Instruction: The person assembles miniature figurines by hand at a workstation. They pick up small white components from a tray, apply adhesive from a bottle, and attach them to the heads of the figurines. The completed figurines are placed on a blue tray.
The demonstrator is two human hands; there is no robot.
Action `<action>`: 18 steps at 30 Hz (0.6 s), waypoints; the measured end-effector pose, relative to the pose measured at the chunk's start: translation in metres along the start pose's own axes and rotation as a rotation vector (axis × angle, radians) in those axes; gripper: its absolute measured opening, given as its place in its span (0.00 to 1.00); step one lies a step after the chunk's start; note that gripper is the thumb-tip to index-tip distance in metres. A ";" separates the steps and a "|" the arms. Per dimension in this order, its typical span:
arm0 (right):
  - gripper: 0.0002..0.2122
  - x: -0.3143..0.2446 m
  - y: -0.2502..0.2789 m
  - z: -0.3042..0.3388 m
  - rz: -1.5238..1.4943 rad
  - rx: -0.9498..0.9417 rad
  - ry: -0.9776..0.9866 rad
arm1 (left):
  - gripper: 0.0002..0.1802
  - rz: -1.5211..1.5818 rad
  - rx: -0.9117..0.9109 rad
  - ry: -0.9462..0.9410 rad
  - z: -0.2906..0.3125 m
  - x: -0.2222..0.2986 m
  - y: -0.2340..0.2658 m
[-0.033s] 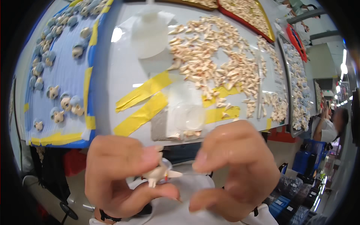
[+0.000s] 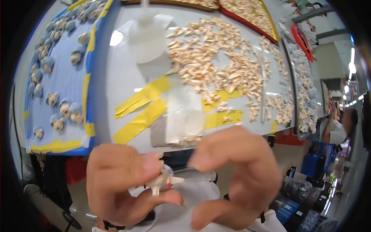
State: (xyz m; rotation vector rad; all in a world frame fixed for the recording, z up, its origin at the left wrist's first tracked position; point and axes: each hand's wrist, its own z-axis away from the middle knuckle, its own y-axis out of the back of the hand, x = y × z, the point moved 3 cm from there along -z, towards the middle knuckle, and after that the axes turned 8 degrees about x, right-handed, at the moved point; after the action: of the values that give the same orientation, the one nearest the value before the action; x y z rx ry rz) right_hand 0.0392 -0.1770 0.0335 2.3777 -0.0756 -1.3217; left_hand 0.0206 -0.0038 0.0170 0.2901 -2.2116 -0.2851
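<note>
Between the thumb and index finger of my left hand is a small cream-coloured figurine part with stubby limbs, a pale pointed piece sticking out to the right and a tiny red mark. Some of it is hidden by the fingertips. My right hand is curled just to its right, thumb and index finger apart, nothing visible between them. Both hands are in front of the table's near edge. Beyond them, a small clear cup stands on a whitish pad, and many small cream pieces lie in a loose heap.
A blue tray at left carries blue-and-cream figurine parts. A translucent bottle stands at the back. Yellow tape strips cross the tabletop. A red-rimmed tray sits far back, a metal tray at right. A person is farther right.
My right hand has come slightly closer to my left hand. The figurine part stays pinched in the left, and the table scene has shifted a little leftward in view.
</note>
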 end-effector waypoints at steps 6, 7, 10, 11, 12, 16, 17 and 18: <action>0.18 -0.013 0.016 0.005 -0.186 0.094 -0.576 | 0.33 -0.198 -0.086 -0.021 -0.004 0.024 -0.023; 0.15 -0.015 0.031 0.000 -0.115 0.093 -0.627 | 0.34 -0.196 -0.063 -0.036 -0.007 0.022 -0.023; 0.11 0.000 0.118 0.004 0.503 0.473 -0.554 | 0.39 -0.350 -0.023 0.021 -0.008 0.014 0.001; 0.09 0.014 0.152 0.010 0.756 0.508 -0.476 | 0.37 -0.445 -0.028 0.096 -0.008 0.010 0.017; 0.09 0.025 0.181 0.020 0.987 0.477 -0.417 | 0.32 -0.524 -0.106 0.178 -0.013 0.004 0.033; 0.09 0.053 0.236 0.060 1.292 0.304 -0.565 | 0.27 -0.634 0.078 0.139 -0.013 -0.024 0.078; 0.09 0.053 0.240 0.060 1.308 0.316 -0.572 | 0.26 -0.686 0.047 0.148 -0.013 -0.029 0.089; 0.09 0.054 0.241 0.060 1.325 0.329 -0.581 | 0.25 -0.737 0.012 0.157 -0.014 -0.033 0.100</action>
State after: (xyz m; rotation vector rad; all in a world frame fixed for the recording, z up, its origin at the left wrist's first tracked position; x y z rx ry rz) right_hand 0.0555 -0.4294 0.0547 1.3744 -1.7528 -1.1817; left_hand 0.0405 0.0997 0.0316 1.0955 -1.8752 -0.6181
